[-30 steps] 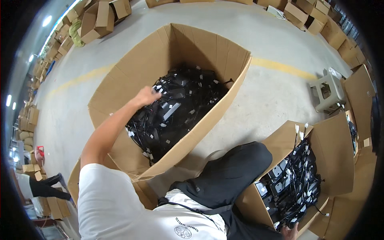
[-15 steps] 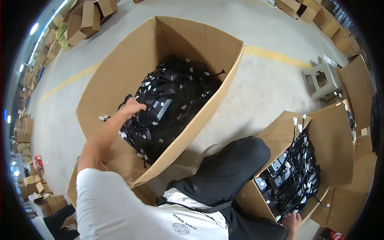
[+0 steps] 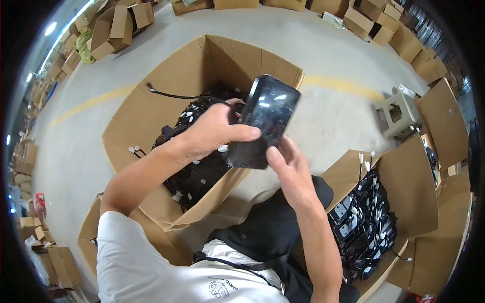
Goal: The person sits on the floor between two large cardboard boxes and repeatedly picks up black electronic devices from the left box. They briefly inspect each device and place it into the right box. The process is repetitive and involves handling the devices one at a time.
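Note:
Between my hands is a black rectangular unit with a glossy, screen-like face (image 3: 275,108), raised and tilted above the near right edge of a large cardboard box (image 3: 156,111). My left hand (image 3: 220,129) is closed round its left side, thumb on the glossy face. A black cable (image 3: 182,96) trails leftward from beside that hand, over the box. My right hand (image 3: 293,174) grips the unit's lower right edge, its thumb on the front and its fingers partly hidden. Below, the large box holds a heap of similar black units with cables and white connectors (image 3: 194,184).
To my right, an open carton (image 3: 411,189) contains black units (image 3: 366,222) with white-tipped cables. Beyond it stands a grey plastic stool (image 3: 399,116). Another cardboard box (image 3: 146,240) is at my near left. Cartons (image 3: 235,4) line the far floor. My bent knee lies between the boxes.
My left hand has come up out of the heap with a black unit. My right hand has left the right carton and moved up and left onto that unit.

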`<state>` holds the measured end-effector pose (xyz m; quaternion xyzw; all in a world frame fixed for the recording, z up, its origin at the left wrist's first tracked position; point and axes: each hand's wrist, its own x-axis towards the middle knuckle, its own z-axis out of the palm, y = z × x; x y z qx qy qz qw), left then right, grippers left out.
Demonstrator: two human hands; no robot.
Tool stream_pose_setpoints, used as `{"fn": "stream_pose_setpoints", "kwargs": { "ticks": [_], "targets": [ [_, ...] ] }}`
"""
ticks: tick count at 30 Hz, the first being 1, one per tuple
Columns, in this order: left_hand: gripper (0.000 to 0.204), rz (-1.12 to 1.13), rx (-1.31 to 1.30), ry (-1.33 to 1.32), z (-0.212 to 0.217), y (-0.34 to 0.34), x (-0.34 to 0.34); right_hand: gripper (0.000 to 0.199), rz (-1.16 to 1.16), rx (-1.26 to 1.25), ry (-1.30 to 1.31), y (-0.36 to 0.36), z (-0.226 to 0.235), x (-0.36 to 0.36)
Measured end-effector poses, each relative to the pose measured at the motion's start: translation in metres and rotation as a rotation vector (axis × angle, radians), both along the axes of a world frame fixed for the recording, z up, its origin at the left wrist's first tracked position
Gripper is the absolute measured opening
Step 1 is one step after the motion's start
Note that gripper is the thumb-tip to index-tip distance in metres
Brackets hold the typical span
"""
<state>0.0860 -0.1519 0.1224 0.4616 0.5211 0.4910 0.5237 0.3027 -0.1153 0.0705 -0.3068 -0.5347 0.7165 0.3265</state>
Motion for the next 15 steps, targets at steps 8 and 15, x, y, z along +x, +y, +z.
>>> {"fn": "stream_pose_setpoints", "kwargs": {
  "ticks": [8,15],
  "targets": [
    [0.091,-0.095,0.246,0.403,-0.008,0.029,-0.022,0.040,-0.233,-0.108,0.150,-0.012,0.022,0.009],
    [0.065,0.234,0.005,1.022,-0.094,0.037,-0.147,0.024,-0.470,-0.028,0.126,-0.005,0.016,0.097]
  ]
}}
